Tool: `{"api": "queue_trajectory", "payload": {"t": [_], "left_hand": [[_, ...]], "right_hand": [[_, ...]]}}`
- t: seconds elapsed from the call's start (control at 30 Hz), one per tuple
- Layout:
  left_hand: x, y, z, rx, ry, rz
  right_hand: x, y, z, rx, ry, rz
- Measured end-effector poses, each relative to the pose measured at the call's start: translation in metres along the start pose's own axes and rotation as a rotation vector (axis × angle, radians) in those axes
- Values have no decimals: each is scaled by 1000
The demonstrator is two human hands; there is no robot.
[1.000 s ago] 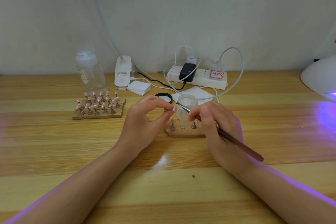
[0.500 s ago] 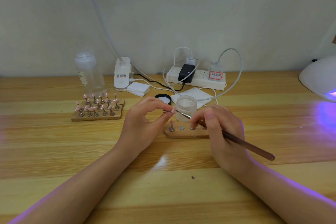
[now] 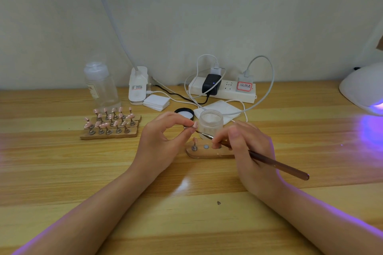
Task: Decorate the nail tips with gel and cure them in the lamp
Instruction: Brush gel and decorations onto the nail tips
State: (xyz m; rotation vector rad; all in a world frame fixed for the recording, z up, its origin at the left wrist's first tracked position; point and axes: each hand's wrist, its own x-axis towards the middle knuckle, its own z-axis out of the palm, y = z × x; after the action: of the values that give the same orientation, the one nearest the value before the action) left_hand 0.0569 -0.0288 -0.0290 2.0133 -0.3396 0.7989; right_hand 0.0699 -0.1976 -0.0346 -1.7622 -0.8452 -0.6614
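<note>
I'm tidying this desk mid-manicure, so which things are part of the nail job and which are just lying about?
In use: left hand, nail tip, right hand, brush, gel jar, small holder, curing lamp, rack of tips.

Lying about: power strip, clear bottle, white pads.

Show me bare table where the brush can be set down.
Free: wooden table left of the left hand, below the rack of pink nail tips; also right of the right hand, toward the white lamp. Crowded: around the frosted jar.

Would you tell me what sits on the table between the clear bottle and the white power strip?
In the head view, the white lamp base and a stack of white pads lie between the clear bottle and the power strip.
</note>
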Motion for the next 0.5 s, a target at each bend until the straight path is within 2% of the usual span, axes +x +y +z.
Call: {"api": "queue_trajectory", "payload": {"t": [0.23, 0.5], "left_hand": [[0, 1, 0, -11, -11, 9], [-1, 1, 1, 0, 8, 10]], "right_hand": [[3, 0, 1, 33, -30, 148], [0, 1, 0, -57, -38, -16]]}}
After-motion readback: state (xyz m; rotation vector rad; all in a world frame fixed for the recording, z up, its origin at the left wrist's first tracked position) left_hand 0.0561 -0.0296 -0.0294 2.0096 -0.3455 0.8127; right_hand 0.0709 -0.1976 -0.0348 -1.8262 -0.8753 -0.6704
